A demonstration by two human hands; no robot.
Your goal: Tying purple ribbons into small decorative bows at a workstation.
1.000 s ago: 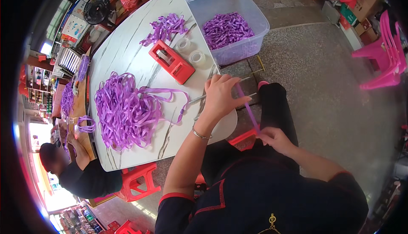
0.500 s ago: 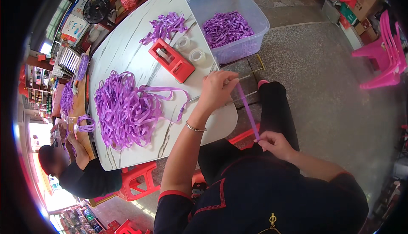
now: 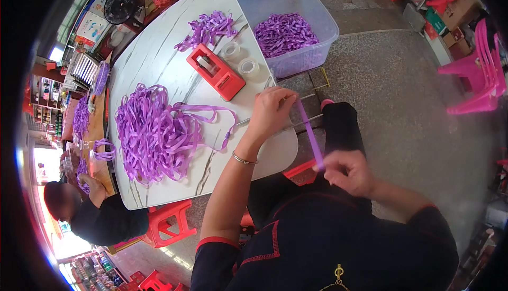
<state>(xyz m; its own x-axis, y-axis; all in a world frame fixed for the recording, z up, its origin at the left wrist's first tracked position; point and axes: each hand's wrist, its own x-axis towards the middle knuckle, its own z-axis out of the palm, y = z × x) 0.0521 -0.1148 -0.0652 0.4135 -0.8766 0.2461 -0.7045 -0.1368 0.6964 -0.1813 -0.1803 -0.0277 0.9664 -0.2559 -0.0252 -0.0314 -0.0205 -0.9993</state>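
A narrow purple ribbon [image 3: 311, 135] stretches taut between my two hands, off the table's right edge and over my lap. My left hand [image 3: 271, 112] pinches its upper end between thumb and fingertips. At the lower end, my right hand [image 3: 348, 172] is closed on the ribbon with curled fingers, slightly blurred. Left of my forearm a big tangled heap of purple ribbons [image 3: 151, 137] lies on the marble-patterned table [image 3: 153, 53], one loop trailing toward my left wrist. Beyond my left hand stands a red tape dispenser [image 3: 216, 72] with two clear tape rolls [image 3: 247, 67] beside it.
A smaller ribbon pile [image 3: 209, 29] lies at the table's far side. Next to it, a clear plastic bin [image 3: 304, 61] holds many purple ribbons. A person in black [image 3: 108, 219] sits at the left by a red stool [image 3: 168, 223]. Pink chairs [image 3: 476, 71] stand far right.
My right hand has turned and curled its fingers more at the ribbon's lower end, shifting slightly upward. My left hand has stayed nearly in place, still pinching the upper end.
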